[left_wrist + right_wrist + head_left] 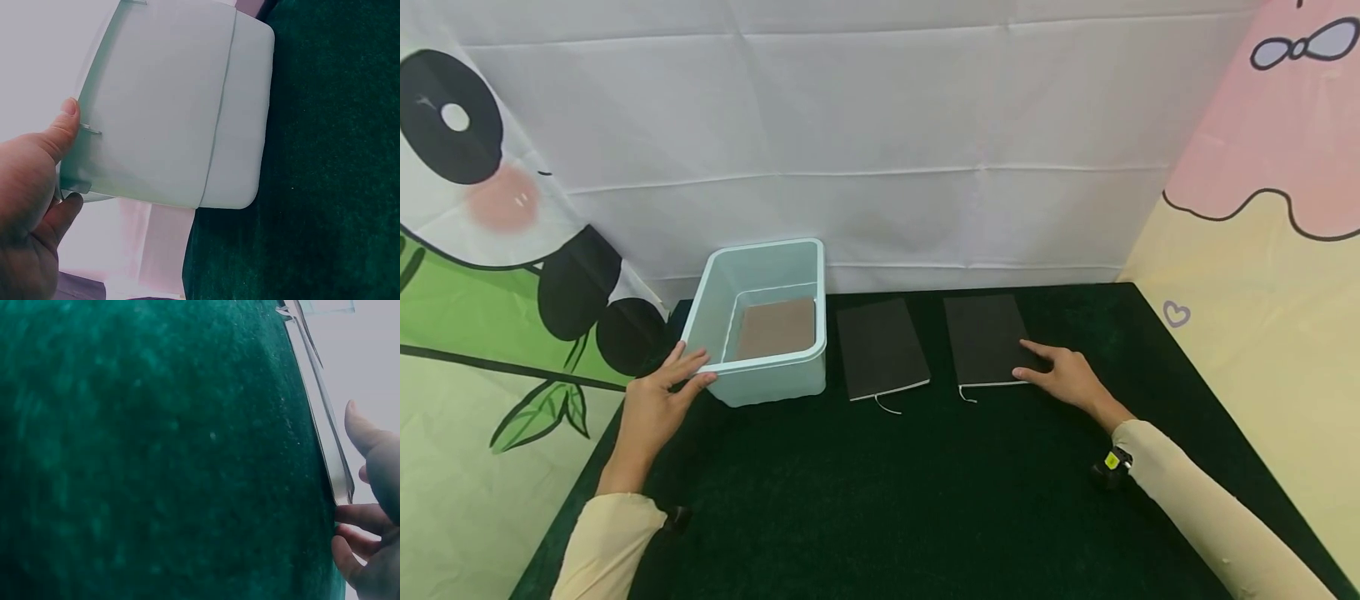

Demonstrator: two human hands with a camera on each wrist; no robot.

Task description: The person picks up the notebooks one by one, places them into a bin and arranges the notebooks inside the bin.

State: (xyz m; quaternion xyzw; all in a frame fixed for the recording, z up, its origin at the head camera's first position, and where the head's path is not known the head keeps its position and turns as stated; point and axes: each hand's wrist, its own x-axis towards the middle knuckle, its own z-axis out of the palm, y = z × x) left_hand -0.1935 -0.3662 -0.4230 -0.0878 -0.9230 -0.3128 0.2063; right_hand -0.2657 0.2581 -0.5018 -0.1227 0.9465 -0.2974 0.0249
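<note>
Bin (775, 382) in left grip (655, 407); right grip (1066, 378) at rightmost notebook (985, 337), contact unclear.

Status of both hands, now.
Left hand: closed, holding the light blue bin at its near left corner.
Right hand: open, at the near right corner of the right notebook.

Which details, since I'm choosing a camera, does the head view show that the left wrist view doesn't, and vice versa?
Only the head view: the right hand, the flat brown item inside the bin, and the full black covers of the left notebook and right notebook.

Only the left wrist view: small tabs near the bin's top edge.

Both: the left hand at that edge, the bin's outer wall and the green cloth.
</note>
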